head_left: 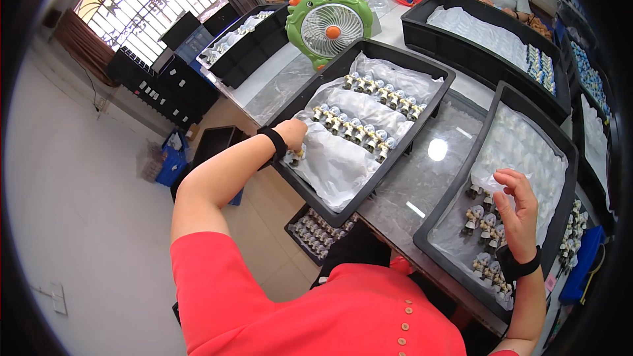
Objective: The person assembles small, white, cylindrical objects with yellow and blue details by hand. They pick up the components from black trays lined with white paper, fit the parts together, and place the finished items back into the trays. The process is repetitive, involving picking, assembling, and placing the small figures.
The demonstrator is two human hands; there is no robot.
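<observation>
At the left edge of the middle black tray (316, 198), the left hand (292, 136) has its grip pinched together on a small pale figurine (295, 155) with a brownish base, held just above the white plastic sheet (336, 165) beside two rows of like figurines (359, 130). Farther right, over the right black tray (560, 142) on the glossy tabletop (422, 178), the right hand (519, 214) hovers with its grip spread apart, fingertips touching a crinkled clear bag (491, 183) above more figurines (484, 227).
</observation>
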